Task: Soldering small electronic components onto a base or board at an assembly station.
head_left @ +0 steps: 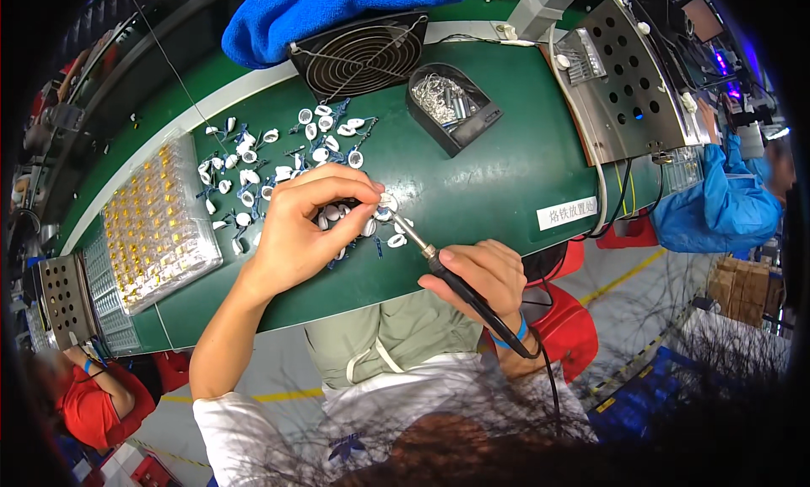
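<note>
My left hand [304,225] pinches a small white plastic piece [388,201] between thumb and forefinger above the green mat. In my right hand [491,278] is a soldering iron [464,291], gripped by its black handle. The iron's metal tip points up and left and meets the white piece or comes very close; I cannot tell which. Many small white shells with blue wires [321,132] lie scattered around and beyond my left hand, some partly hidden under it. What the pinched piece looks like inside is too small to make out.
A black fan [363,58] stands at the back beside a blue towel [337,10]. Right of it sits a black bin [456,107] of small metal parts. Clear trays with gold parts [156,221] are stacked left. A perforated metal box [629,78] stands right. Co-workers sit at both sides.
</note>
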Available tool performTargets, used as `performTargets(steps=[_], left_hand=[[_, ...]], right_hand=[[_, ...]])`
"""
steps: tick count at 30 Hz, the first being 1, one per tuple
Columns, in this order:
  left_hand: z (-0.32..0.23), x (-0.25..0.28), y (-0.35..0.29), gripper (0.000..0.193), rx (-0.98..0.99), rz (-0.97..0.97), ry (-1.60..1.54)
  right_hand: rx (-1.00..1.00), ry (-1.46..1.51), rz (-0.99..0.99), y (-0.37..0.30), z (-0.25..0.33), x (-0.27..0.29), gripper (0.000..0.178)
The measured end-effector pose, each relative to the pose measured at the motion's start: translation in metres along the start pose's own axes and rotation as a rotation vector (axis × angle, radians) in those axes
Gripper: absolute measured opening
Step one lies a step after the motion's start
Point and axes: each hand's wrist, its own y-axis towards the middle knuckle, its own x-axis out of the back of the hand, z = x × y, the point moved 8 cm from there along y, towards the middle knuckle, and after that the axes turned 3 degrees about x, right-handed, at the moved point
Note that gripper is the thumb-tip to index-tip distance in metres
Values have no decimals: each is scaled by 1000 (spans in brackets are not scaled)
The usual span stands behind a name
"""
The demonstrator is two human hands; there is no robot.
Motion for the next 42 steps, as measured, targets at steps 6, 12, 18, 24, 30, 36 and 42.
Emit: performTargets(steps=[6,12,18,24,30,36,42], left_hand=[[1,-1,0,17,-11,-4,16],[0,-1,0,17,-18,-3,17],[-1,-1,1,17,-34,2,27],[-9,-3,0,19,-79,-2,87],[-20,-6,-1,18,-118,-9,175],[-18,-6,0,18,-115,2,188],[-16,-3,-3,18,-93,-61,164]], right_hand=[[0,-12,17,-1,0,-1,51],[2,-14,26,-1,0,-1,50],[-17,-17,-26,-3,1,6,50],[-86,54,-51,-7,-6,12,47],[-97,75,-72,-8,-8,14,46],[-109,98,-57,-7,-8,13,47],[-92,105,-31,-5,-8,10,48]])
